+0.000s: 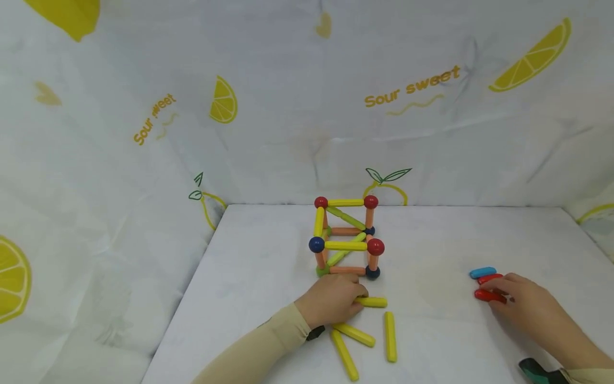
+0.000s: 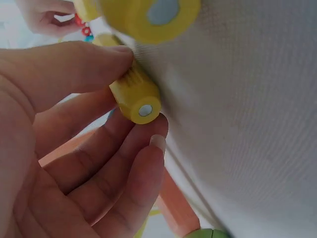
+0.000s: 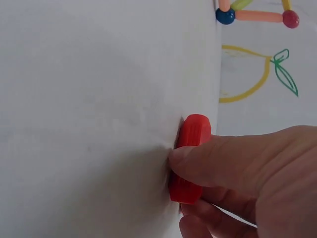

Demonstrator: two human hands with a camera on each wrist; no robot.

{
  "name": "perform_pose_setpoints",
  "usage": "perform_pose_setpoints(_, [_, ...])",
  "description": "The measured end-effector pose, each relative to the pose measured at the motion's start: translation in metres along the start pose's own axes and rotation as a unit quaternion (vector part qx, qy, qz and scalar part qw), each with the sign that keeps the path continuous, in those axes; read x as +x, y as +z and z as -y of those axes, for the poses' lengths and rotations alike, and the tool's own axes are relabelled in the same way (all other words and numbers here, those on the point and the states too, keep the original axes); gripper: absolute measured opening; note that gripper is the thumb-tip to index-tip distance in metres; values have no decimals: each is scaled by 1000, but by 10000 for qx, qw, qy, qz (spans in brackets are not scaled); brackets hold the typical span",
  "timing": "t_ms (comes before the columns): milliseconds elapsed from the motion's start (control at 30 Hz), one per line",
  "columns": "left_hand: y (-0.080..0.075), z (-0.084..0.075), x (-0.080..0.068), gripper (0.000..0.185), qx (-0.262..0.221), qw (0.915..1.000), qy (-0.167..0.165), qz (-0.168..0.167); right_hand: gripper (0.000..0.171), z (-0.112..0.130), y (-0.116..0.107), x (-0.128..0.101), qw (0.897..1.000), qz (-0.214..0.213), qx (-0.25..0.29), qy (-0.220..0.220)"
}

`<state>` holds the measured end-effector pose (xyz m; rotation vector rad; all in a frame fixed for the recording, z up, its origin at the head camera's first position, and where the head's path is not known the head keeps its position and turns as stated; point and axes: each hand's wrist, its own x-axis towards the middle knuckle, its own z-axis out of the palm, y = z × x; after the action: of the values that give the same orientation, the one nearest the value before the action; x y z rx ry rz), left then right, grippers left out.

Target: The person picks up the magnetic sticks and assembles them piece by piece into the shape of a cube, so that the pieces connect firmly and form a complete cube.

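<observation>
- On the white table (image 1: 268,250), a yellow stick (image 1: 371,302) is pinched at one end by the left hand (image 1: 333,300), with the thumb on top and the fingers curled under it.
- The stick is laid flat just in front of the cube frame (image 1: 346,237), which is made of sticks and balls.
- In the left wrist view, the round end of the yellow stick (image 2: 136,96) is seen close up between the thumb and the fingertips (image 2: 157,144).
- Three more yellow sticks (image 1: 368,341) are spread on the table just beside the left wrist.
- Far to the right, a red stick (image 1: 489,296) is gripped by the right hand (image 1: 525,306).
- In the right wrist view, the red stick (image 3: 192,158) is held under the thumb and against the table.
- A blue stick (image 1: 482,272) and another red one (image 1: 489,278) are laid right beside it.
</observation>
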<state>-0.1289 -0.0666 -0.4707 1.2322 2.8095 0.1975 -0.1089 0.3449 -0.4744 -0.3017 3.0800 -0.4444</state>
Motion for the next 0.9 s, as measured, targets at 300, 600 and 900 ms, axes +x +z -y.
perform_pose_setpoints(300, [-21,4,-13,22,-368,9983,-154,-414,35,72,-2,14,9928,-140,965,-689])
perform_pose_setpoints(600, [-39,6,-24,27,-517,9961,-434,-571,32,146,-12,31,9857,311,1315,-1010])
perform_pose_setpoints(900, [-47,8,-33,33,-749,9930,-404,-821,31,170,-8,35,9772,386,1570,-1377])
